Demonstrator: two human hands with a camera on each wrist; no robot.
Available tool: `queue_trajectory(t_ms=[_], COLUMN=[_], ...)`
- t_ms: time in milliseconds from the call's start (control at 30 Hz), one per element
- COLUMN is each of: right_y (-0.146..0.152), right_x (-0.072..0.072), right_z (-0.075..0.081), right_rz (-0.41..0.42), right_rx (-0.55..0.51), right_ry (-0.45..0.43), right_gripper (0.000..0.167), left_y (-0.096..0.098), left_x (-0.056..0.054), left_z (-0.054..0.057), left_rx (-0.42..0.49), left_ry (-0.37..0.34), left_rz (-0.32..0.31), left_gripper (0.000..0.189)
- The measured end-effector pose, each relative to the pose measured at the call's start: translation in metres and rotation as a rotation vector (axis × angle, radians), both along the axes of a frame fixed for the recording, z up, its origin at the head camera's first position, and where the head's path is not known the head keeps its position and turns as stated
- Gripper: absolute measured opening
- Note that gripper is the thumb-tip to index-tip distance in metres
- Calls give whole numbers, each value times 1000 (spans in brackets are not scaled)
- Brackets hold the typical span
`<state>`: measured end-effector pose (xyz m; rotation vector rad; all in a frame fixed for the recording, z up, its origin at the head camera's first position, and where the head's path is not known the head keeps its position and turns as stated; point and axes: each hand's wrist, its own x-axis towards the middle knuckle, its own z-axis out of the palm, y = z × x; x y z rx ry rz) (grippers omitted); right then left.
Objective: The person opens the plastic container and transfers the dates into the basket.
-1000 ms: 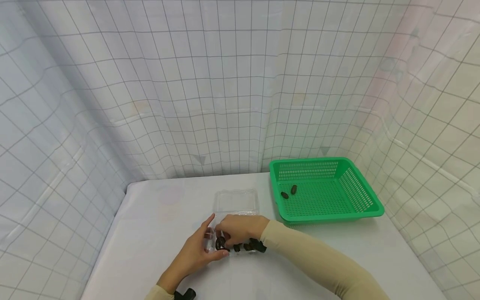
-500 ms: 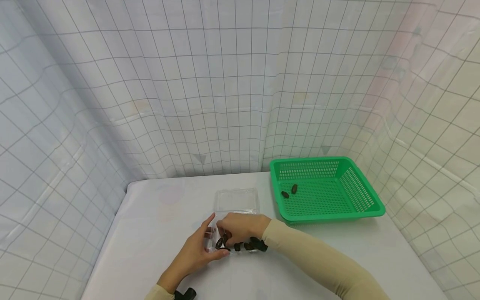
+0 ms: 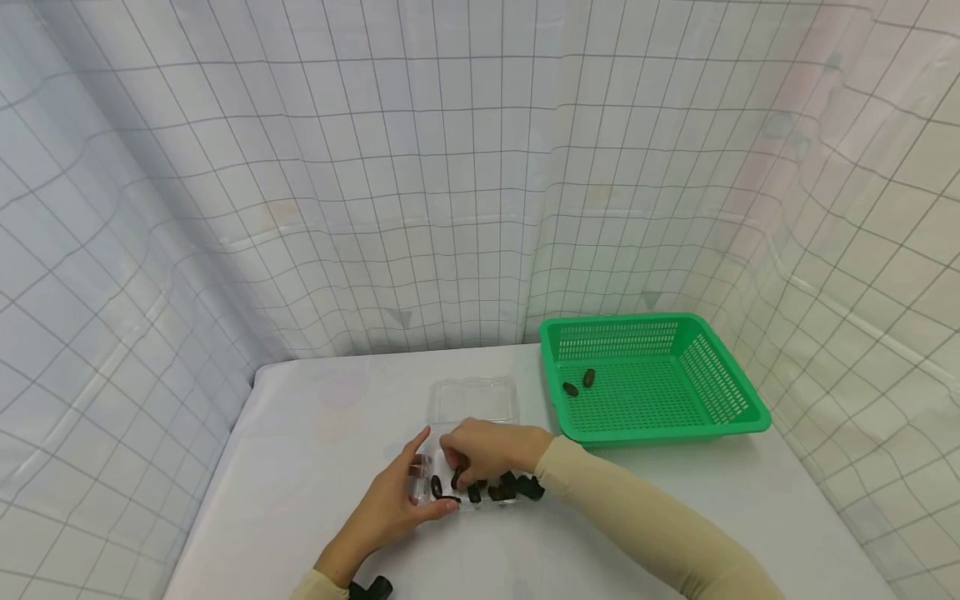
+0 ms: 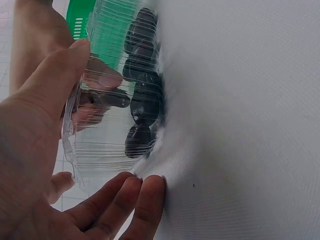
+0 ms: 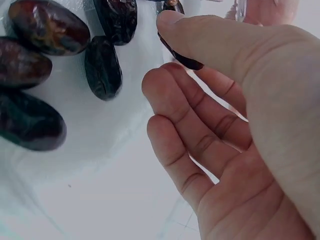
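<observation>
Right hand (image 3: 491, 446): grip pinched, one dark date (image 5: 187, 61) between thumb and finger, over the clear box (image 4: 100, 155). Left hand (image 3: 393, 492): grip spread, fingers fairly straight, touching the box's left end. Other dates (image 5: 49, 27) lay in the box; two more dates (image 3: 588, 378) sat in the green basket (image 3: 675, 436), farther right on the worktop (image 3: 300, 467).

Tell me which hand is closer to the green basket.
The right hand: it is over the clear container, left of the green basket. The left hand is at the container's left side, farther away.
</observation>
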<state>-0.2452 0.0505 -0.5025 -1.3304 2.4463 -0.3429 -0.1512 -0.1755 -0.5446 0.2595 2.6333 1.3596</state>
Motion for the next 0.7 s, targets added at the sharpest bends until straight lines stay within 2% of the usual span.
queue_trajectory(t_ms=[400,700], right_y=[29,58], right_x=[-6,-15], right_z=[16,28], right_rz=[-15,-19], right_rx=[-132,-234], right_ry=[-62,-9], right_gripper=[25,20], left_y=[2,4], left_x=[1,1], left_z=[0,2], left_rx=[-26,-49], left_ry=[9,14], left_rz=[7,17], left_gripper=[128,128])
